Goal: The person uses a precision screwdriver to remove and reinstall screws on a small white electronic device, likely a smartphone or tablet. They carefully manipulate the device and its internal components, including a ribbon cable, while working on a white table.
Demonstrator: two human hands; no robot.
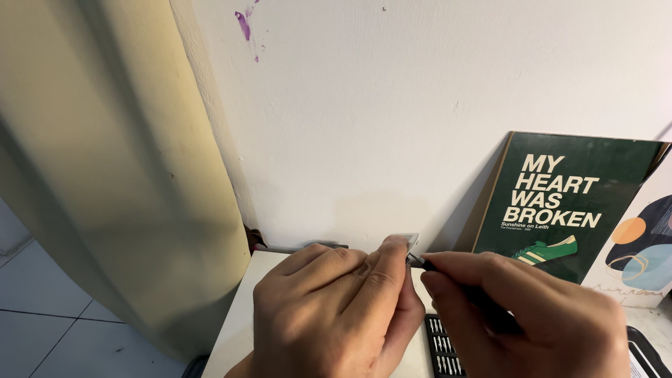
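Left hand (329,308) grips small silver part (406,241) at 12 o'clock of tabletop (241,322). Right hand (525,315) clamps black screwdriver (448,276), tip touching part. Bit set (442,346) at 6. Work looks mid-step.

Head view, close, downward toward wall (392,105)
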